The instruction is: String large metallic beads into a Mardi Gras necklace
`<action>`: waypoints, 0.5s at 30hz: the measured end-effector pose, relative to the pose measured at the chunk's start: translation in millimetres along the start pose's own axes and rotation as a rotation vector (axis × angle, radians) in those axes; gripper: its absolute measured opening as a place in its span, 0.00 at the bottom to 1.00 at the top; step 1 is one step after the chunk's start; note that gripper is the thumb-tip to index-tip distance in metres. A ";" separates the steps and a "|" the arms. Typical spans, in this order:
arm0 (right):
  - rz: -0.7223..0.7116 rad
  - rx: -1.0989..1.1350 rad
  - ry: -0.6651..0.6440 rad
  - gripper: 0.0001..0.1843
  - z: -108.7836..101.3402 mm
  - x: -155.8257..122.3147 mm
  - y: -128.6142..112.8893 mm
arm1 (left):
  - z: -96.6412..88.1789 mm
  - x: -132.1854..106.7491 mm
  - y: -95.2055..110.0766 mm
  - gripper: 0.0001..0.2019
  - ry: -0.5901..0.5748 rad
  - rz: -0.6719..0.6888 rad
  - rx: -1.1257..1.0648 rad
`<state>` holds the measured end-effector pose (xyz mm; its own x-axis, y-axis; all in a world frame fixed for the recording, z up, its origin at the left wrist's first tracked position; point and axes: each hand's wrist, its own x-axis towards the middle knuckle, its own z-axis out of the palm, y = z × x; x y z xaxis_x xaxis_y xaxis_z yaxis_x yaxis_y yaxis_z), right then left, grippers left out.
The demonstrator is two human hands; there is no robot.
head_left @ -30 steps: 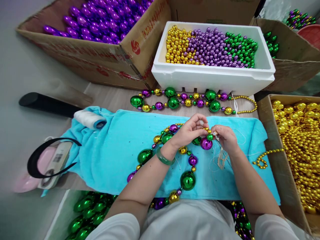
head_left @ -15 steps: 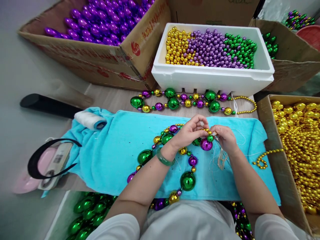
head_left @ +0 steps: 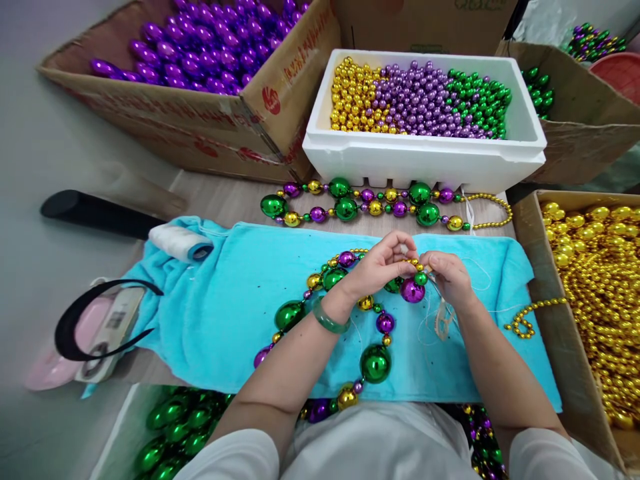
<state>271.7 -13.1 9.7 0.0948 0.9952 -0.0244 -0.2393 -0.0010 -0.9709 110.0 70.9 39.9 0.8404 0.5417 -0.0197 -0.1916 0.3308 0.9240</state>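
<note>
My left hand (head_left: pixel 387 262), with a green bangle at its wrist, is closed on a bead necklace (head_left: pixel 375 363), pinching it by small gold beads. A small green bead and a purple ball (head_left: pixel 413 291) hang just under the fingertips. Close against it, my right hand (head_left: pixel 450 277) is closed, its thumb and finger at the end of the beads. From that hand hang what look like small scissors (head_left: pixel 442 321), pale handle downward; the fingers partly cover them. The rest of the necklace loops over the turquoise towel (head_left: pixel 240 287) and the lap edge. Thin clear thread trails around the right hand.
Behind the towel lies another bead necklace (head_left: pixel 346 208). A white foam box (head_left: pixel 425 157) of gold, purple and green beads stands beyond it. Cardboard boxes hold purple beads (head_left: pixel 200 50) and gold bead strands (head_left: pixel 595 300). A thread spool (head_left: pixel 180 241) lies on the left.
Both hands stay in nearly the same place. The right fingertips have shifted slightly at the bead end, and the metal tip seen there before is less visible.
</note>
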 end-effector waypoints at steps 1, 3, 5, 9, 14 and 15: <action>0.000 -0.001 0.001 0.18 0.1 0.1 0.1 | 0.0 0.1 0.0 0.14 0.000 0.000 0.000; -0.001 -0.003 0.006 0.18 0.4 0.4 0.3 | 0.2 0.2 0.1 0.14 0.003 -0.001 0.001; -0.005 -0.002 0.010 0.18 0.6 0.7 0.4 | 0.4 0.1 0.4 0.15 0.005 -0.002 0.003; -0.014 0.023 0.007 0.17 0.3 1.0 1.1 | 0.8 -0.2 1.1 0.15 0.011 -0.013 0.005; -0.028 0.012 0.004 0.18 -0.8 1.0 2.0 | 1.4 -0.1 0.8 0.16 0.020 -0.022 0.009; -0.032 0.008 0.005 0.18 -1.0 0.9 2.2 | 1.4 0.0 0.6 0.16 0.021 -0.023 0.011</action>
<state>272.2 -12.3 7.3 0.1073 0.9942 0.0056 -0.2441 0.0318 -0.9692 110.6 70.0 40.9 0.8338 0.5498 -0.0492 -0.1661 0.3350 0.9275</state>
